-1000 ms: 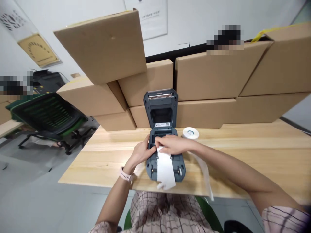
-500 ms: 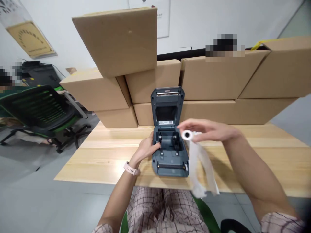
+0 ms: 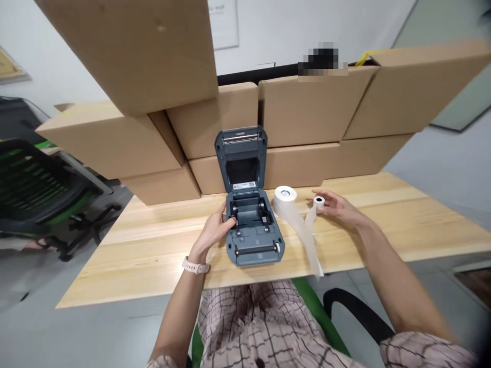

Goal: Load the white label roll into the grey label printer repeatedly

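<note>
A dark grey label printer (image 3: 253,232) stands on the table with its lid (image 3: 242,158) raised and its roll bay uncovered. My left hand (image 3: 215,225) grips the printer's left side, thumb over the edge beside the roll holder and fingers partly hidden. To the printer's right, my right hand (image 3: 337,207) is closed around a small white paper roll (image 3: 318,202), its dark core facing me and a loose strip hanging from it. Between them sits a larger white label roll (image 3: 285,197), with a long strip trailing toward the table's front edge.
Stacked cardboard boxes (image 3: 303,112) line the back of the wooden table (image 3: 153,250). One larger box (image 3: 141,56) sits higher at the left. An office chair (image 3: 38,199) stands on the floor at left. Part of a person's head shows behind the boxes.
My right hand has moved right with the small roll, away from the printer. The larger label roll now shows on the table. My left hand stays at the printer; the view has shifted.
</note>
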Available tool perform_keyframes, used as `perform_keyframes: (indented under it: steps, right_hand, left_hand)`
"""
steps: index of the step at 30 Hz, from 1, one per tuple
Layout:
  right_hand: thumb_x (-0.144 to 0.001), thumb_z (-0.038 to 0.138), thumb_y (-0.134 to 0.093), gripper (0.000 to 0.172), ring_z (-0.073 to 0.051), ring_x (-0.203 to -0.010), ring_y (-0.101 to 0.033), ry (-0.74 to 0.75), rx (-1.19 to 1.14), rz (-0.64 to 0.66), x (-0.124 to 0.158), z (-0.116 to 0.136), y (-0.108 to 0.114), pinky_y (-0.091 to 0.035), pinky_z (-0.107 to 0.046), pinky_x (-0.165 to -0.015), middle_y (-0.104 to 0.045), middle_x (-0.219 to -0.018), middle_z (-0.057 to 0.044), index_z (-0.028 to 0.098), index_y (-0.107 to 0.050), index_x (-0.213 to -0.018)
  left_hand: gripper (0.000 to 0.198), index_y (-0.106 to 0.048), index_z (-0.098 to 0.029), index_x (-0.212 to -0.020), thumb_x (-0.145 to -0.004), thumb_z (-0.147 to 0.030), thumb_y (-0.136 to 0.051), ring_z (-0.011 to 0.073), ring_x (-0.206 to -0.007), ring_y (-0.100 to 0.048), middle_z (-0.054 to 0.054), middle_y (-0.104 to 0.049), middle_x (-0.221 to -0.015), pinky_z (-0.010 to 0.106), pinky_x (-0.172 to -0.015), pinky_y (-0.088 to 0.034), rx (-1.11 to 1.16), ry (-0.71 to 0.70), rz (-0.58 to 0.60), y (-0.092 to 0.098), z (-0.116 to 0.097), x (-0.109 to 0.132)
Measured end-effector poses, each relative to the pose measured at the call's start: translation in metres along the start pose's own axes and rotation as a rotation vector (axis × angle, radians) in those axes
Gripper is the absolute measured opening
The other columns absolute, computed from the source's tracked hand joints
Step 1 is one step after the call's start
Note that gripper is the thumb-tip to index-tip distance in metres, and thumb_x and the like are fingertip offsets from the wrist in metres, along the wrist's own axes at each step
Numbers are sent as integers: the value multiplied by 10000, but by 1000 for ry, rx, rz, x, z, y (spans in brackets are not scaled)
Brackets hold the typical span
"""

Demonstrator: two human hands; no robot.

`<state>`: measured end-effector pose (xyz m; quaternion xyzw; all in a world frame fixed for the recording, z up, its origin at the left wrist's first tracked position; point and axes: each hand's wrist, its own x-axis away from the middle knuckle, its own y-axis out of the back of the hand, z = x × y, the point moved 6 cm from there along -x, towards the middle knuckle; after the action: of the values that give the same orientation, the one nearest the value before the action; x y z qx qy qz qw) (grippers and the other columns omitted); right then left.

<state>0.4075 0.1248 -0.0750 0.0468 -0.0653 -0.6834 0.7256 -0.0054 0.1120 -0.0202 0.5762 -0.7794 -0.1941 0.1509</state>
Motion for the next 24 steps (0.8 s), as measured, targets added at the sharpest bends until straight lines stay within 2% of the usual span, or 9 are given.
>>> perform_keyframes:
  steps: [4,7,9,11,14,16,19,22,24]
  right_hand:
    - [-646,562,-961,913,-387,-1372,-655,7,9,36,4,5,5,-555,-597,-1126,-702,-1434,-184,286,-600,-1438]
    - [-682,497,-961,854,-374,-1489,-557,39,59,87,4,30,20,-444,-601,-1258,-648,-1535,-139,327,-617,-1446]
    - [-723,484,-937,859,-344,-1560,-477,90,113,132,-5,53,21,-381,-572,-1312,-597,-1598,-106,352,-579,-1493]
    - [-743,476,-917,912,-331,-1598,-419,123,185,218,-21,71,9,-390,-563,-1307,-529,-1659,-97,359,-512,-1552]
    - [-687,436,-937,1062,-333,-1625,-364,78,295,415,-49,81,-28,-388,-550,-1296,-445,-1714,-120,330,-426,-1612]
    - [-631,426,-952,1108,-349,-1589,-415,36,363,528,-63,78,-54,-368,-527,-1300,-474,-1686,-148,274,-440,-1602]
    - [-573,485,-967,969,-385,-1396,-596,11,420,588,-75,70,-80,-449,-515,-1218,-656,-1466,-175,177,-601,-1417]
    - [-557,580,-959,863,-379,-1243,-659,6,419,553,-76,66,-84,-520,-507,-1109,-726,-1277,-139,180,-643,-1253]
    - [-582,661,-921,888,-370,-1214,-659,26,383,505,-72,70,-75,-539,-485,-1065,-721,-1276,-123,213,-615,-1286]
  left_hand:
    - [773,-416,-89,-1616,-895,-297,-604,88,-524,-370,-101,-472,-600,206,-543,-270,13,-4,-5,0,0,0]
    - [779,-409,-86,-1619,-890,-283,-601,83,-528,-383,-98,-494,-618,198,-541,-287,26,-18,-5,0,-2,0]
    - [780,-408,-94,-1622,-882,-263,-590,86,-518,-403,-101,-491,-604,196,-528,-301,9,-10,17,1,-4,0]
    - [804,-373,-103,-1644,-877,-248,-565,97,-498,-435,-103,-487,-582,196,-507,-318,-6,15,62,2,-5,1]
    - [820,-341,-122,-1662,-874,-241,-534,110,-482,-470,-101,-490,-577,198,-485,-350,3,34,120,3,-7,2]
    - [794,-373,-130,-1644,-877,-248,-538,106,-480,-458,-101,-479,-580,197,-479,-342,20,20,129,4,-7,3]
    - [778,-382,-115,-1631,-885,-264,-545,94,-482,-413,-105,-459,-584,195,-482,-299,50,13,136,2,-5,3]
    - [783,-372,-101,-1633,-885,-265,-534,92,-501,-390,-108,-439,-591,202,-502,-283,46,24,121,1,-1,2]
    - [778,-379,-107,-1632,-885,-263,-530,95,-518,-372,-109,-420,-593,208,-518,-273,25,18,102,2,0,2]
